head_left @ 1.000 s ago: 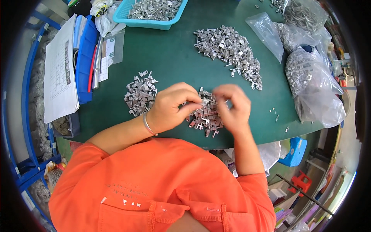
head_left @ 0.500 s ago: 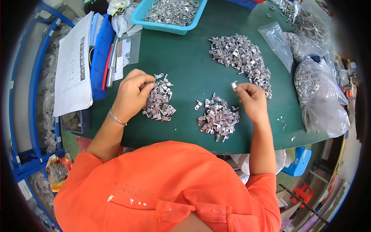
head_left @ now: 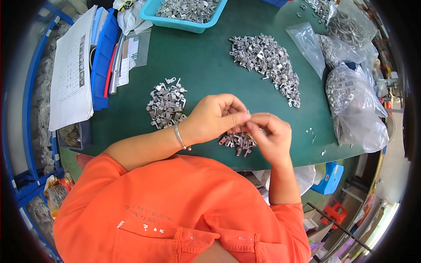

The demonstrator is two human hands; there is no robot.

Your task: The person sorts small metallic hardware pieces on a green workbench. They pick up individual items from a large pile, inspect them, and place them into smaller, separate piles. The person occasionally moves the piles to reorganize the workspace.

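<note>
My left hand (head_left: 212,117) and my right hand (head_left: 272,136) meet fingertip to fingertip over the table. My right thumb and forefinger pinch a small metal bracket (head_left: 248,112), of which only a sliver shows. The left fingers are closed at the same spot; whatever they hold is hidden. Right below the hands lies a pile of small silvery brackets (head_left: 239,143), partly covered by them. Another pile of small metal parts (head_left: 164,106) is beside my left forearm. A larger heap of metal parts (head_left: 266,61) spreads farther back on the right.
A turquoise basket (head_left: 199,27) of metal parts stands at the back of the green table (head_left: 197,61). Papers (head_left: 70,83) and a blue bin (head_left: 101,70) are at the left. Clear plastic bags of metal pieces (head_left: 355,105) line the right edge.
My left hand has left the left pile and moved right. My right hand, with its bracket, has come in left and down, so the fingertips now meet. The view has shifted slightly.
</note>
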